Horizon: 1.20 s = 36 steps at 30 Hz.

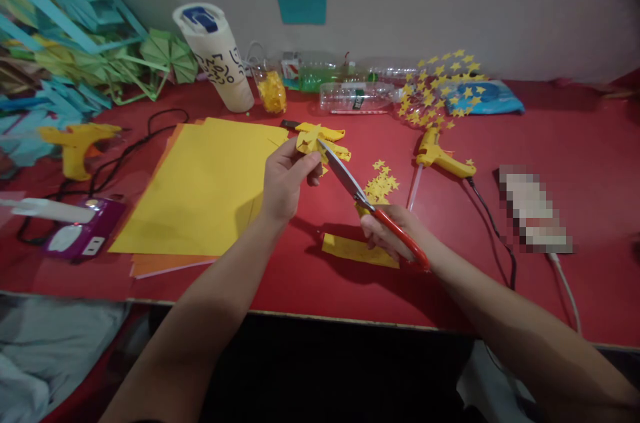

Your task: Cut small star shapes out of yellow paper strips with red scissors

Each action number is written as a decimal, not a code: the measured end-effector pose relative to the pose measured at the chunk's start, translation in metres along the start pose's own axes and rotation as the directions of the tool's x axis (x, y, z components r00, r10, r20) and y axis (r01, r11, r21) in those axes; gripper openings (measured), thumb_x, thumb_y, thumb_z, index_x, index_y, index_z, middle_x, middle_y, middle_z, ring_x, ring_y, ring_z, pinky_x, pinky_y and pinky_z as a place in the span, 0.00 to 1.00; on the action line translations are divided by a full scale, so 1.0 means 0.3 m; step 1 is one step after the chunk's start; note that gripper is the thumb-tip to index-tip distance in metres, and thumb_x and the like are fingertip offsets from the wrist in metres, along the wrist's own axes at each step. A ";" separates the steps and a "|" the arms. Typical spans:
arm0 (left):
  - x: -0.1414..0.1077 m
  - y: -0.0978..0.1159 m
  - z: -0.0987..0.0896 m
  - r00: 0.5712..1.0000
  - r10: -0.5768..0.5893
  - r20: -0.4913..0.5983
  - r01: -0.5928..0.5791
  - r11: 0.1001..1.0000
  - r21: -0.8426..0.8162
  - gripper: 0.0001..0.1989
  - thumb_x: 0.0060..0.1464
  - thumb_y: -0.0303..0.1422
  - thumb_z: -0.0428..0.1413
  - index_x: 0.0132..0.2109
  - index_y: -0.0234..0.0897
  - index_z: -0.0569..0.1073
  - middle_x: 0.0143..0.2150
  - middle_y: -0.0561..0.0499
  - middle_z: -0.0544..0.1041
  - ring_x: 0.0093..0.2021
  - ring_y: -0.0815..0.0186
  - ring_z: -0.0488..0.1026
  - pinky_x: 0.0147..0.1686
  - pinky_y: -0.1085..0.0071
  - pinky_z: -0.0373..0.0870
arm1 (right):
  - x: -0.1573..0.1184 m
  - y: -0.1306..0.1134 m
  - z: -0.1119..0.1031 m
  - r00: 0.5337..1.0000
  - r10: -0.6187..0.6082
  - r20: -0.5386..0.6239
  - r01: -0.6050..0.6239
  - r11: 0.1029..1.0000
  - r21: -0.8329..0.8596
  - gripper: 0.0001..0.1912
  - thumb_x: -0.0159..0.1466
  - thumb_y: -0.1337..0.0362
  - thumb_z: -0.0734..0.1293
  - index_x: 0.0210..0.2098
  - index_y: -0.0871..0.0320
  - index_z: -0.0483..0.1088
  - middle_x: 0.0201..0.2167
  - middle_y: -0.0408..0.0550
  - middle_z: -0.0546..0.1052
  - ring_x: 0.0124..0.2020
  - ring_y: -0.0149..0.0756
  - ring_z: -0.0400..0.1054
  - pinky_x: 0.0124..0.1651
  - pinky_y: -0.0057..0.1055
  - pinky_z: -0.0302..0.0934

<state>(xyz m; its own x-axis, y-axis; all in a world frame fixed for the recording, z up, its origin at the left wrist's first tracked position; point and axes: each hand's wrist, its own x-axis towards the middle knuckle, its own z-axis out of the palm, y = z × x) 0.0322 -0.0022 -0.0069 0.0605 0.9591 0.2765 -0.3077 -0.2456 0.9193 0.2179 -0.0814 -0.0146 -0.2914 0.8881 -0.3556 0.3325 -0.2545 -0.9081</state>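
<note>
Between the thumb and fingers of my left hand (289, 176) is a small piece of yellow paper (309, 140). My right hand (390, 226) grips red-handled scissors (345, 176), whose blade tips meet the paper's right side. A pile of small yellow paper stars (381, 184) lies just beyond my right hand. Below that hand, a yellow paper strip (357, 250) rests on the red table (300, 286). Behind my left hand is a yellow cutter (330, 132).
Yellow sheets (205, 190) over orange ones lie left. Glue guns (77, 146) (443, 160) sit on both sides, with cords. At the back stand a white tumbler (220, 63), a cup of yellow pieces (271, 91) and plastic bottles (355, 96). A phone (535, 210) lies right.
</note>
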 end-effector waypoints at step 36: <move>0.007 0.011 -0.008 0.998 -0.058 0.027 0.059 0.998 -0.028 0.07 0.50 0.32 0.56 0.26 0.36 0.69 0.20 0.57 0.72 0.18 0.77 0.66 0.18 0.80 0.64 | 0.015 -0.020 0.010 0.995 0.081 -0.065 -0.082 0.997 -0.013 0.28 0.49 0.37 0.68 0.20 0.55 0.60 0.11 0.37 0.63 0.10 0.26 0.58 0.08 0.22 0.47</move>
<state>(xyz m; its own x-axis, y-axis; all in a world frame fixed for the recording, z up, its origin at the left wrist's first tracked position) 0.0290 -0.0005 -0.0040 0.1036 0.9677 0.2299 -0.3296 -0.1847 0.9259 0.2119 -0.0769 -0.0113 -0.2041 0.8877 -0.4127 0.3672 -0.3214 -0.8729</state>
